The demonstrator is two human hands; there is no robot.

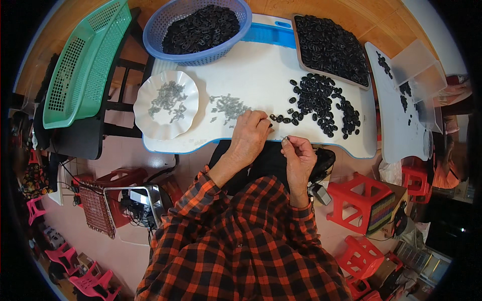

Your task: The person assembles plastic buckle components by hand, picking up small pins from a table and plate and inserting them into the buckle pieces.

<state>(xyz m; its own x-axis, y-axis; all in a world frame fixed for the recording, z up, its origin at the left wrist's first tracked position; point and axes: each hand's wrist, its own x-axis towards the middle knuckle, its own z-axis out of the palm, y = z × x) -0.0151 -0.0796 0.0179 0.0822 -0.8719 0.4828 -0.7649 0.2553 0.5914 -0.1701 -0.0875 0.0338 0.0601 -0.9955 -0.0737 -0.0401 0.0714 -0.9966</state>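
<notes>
My left hand [250,136] is at the table's front edge, beside a loose pile of small grey translucent pieces [228,107]. Its fingers are curled together, and whatever they hold is hidden. Just right of its fingertips, a short row of small black oval pieces [286,120] leads toward a larger pile of black oval pieces [316,98]. My right hand [299,159] is held just off the table's front edge, thumb and forefinger pinched on a small dark piece [286,138], too small to make out fully.
A white scalloped plate [141,113] bears more grey pieces. Behind stand a blue-purple basket [150,37] and a tray [297,42], both full of black pieces. A green basket [95,55] is at left. Red stools [359,200] stand right; a second white table [396,125] lies beyond.
</notes>
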